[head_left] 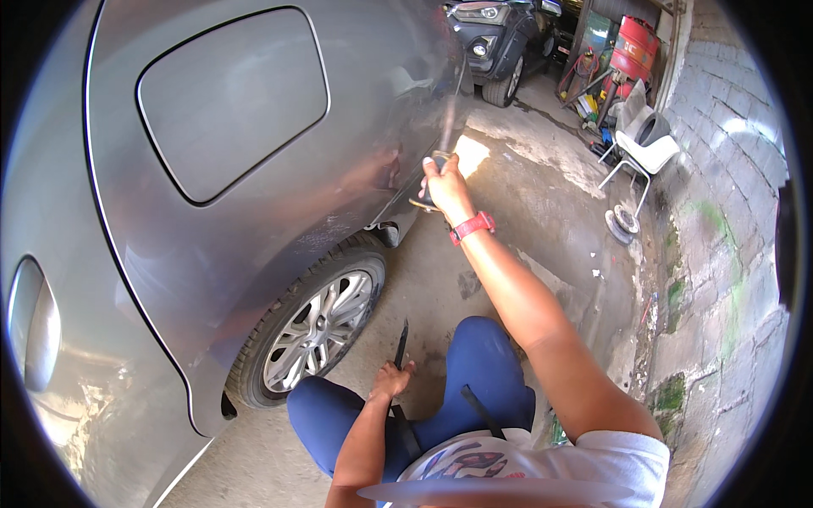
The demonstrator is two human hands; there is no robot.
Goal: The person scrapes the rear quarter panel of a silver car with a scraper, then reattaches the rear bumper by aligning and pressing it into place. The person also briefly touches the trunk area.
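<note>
I squat beside a grey car point(229, 237), near its rear wheel point(322, 326). Stretched forward, my right hand point(447, 182) is closed around a dark hand-sized block with tan edges point(422, 204). The block is at the car's rear corner; whether it touches the paint I cannot tell. Its exact kind is partly hidden by my fingers. My left hand point(391, 380) is low, in front of my knees, wrapped around a slim black pointed tool point(401, 343). The tool's tip points forward, apart from the tyre. A red watch is on my right wrist.
The closed fuel flap point(233, 102) and a door handle point(35, 326) are on the car's side. Ahead stands another dark car point(495, 42). To the right are a white chair point(648, 154), a red drum point(633, 49), discs point(622, 224) and a block wall point(720, 237).
</note>
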